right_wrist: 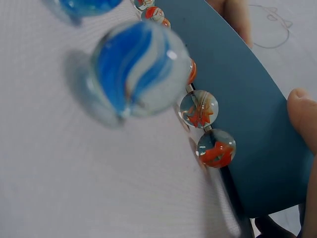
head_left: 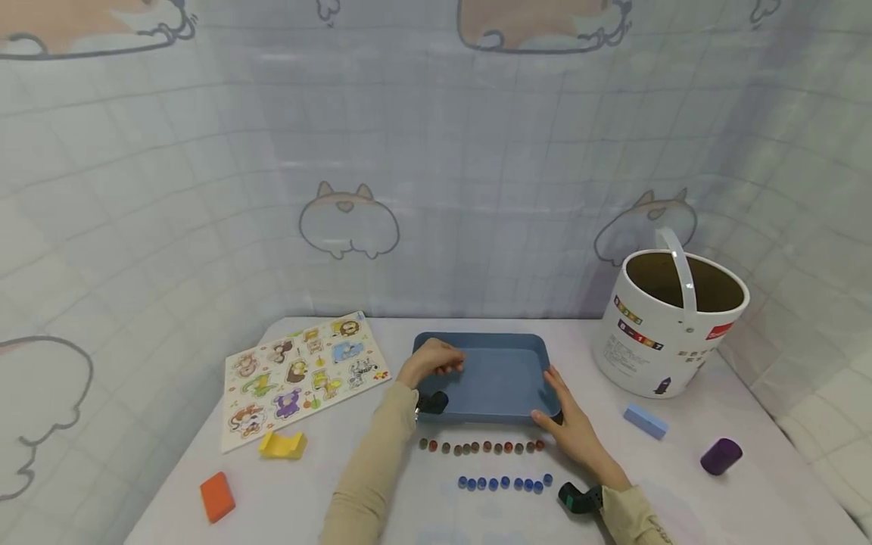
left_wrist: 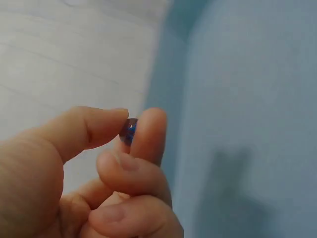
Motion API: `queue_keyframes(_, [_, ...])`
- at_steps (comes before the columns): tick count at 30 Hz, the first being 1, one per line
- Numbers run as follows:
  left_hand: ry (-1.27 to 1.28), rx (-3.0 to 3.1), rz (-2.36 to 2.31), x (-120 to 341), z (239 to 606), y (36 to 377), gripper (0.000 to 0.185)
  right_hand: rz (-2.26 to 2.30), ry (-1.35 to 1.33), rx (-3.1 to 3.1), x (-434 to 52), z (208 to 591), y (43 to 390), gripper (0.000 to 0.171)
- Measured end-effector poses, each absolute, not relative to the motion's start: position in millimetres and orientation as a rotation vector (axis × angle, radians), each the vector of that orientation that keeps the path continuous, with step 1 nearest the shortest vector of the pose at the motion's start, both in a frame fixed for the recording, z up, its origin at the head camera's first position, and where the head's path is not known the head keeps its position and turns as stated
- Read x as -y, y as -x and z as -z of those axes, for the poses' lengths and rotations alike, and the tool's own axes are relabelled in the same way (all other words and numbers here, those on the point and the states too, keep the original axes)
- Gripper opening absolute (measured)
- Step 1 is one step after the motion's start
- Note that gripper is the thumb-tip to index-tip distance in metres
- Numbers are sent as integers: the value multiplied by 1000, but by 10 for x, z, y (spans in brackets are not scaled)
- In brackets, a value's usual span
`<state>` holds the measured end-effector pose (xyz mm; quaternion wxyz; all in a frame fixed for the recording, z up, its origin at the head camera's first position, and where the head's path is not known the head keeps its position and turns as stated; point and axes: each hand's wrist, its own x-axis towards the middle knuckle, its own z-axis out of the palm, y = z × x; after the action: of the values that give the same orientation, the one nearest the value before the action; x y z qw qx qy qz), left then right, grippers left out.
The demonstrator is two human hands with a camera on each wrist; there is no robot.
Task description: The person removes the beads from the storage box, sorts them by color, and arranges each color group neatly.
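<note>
In the left wrist view, a small marble with blue in it is pinched between thumb and index finger of my left hand. In the head view, that left hand is over the left part of a shallow blue tray. My right hand holds the tray's front right corner, thumb at the front edge and fingers along the right side. A row of orange-red marbles lies along the tray's front. Closer to me is a row of blue marbles.
An animal puzzle board lies at the left, with a yellow block and an orange block nearby. A white bucket with a handle stands at the right. Before it are a light blue block and a purple cylinder.
</note>
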<state>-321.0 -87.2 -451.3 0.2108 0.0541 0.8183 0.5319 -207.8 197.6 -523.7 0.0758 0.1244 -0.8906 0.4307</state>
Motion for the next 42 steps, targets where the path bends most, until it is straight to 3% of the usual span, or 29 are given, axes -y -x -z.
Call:
queue_keyframes(5, [-332,-2173,-1535,1087,4366,2937,37,-1291,-373,2681,-1978,5246,2074,79])
queue_keyframes(12, [-518,-2073,-1451,1315,4373,2366,33,-1272,-377,2687,-1966,5227,2074,78])
queue_keyframes(22, [-423,-2202,-1301,1309,4689,1690,8,-1261,-358,2720,-1977,5215,2071,77])
queue_keyframes(42, [-364,-2357,-1306,1101,4750,1504,5,-1271,-349,2726,-1971,5206,2074,79])
